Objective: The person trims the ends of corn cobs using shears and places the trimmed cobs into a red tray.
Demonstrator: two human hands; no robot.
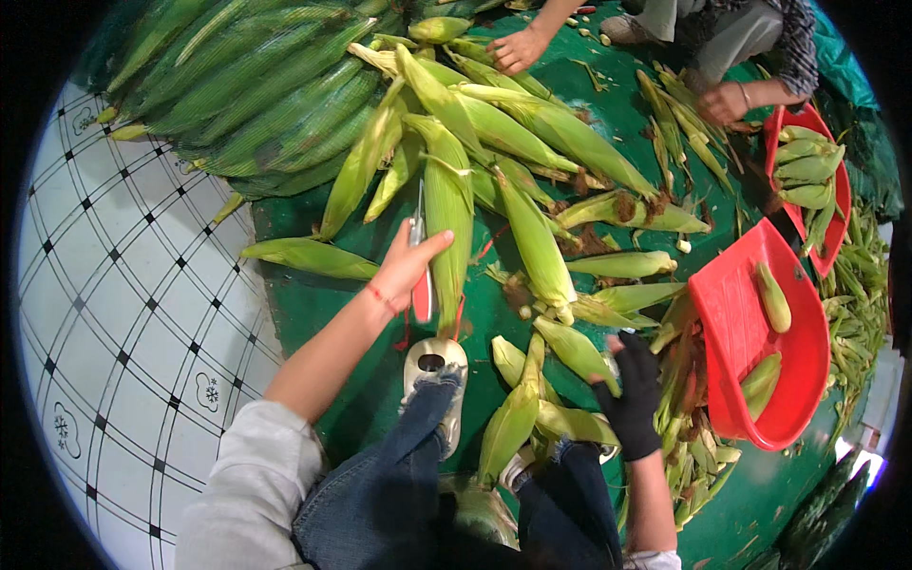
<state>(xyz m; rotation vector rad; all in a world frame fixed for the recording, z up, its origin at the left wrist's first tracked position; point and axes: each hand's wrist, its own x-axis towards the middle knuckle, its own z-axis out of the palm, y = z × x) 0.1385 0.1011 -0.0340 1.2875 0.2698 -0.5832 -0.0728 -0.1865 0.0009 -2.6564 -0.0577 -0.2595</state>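
Note:
My left hand (418, 258) is closed round a knife (422, 296) with a red and grey handle, its thin blade pointing away from me. The thumb of that hand lies across a long green ear of corn (446, 209) in its husk. My right hand (631, 399), in a black fingerless glove, has the end of a shorter husked ear (578, 353) between thumb and fingers. Below it, several more ears (513, 418) lie crosswise by my feet. A heap of unhusked corn (541, 142) spreads out beyond both hands.
Green mesh sacks (275, 104) full of corn lie at the far left, beside white patterned tiles (123, 313). A red basin (727, 380) with two ears stands at the right; another red basin (841, 223) is farther back. A co-worker's hands (518, 49) reach in from the top.

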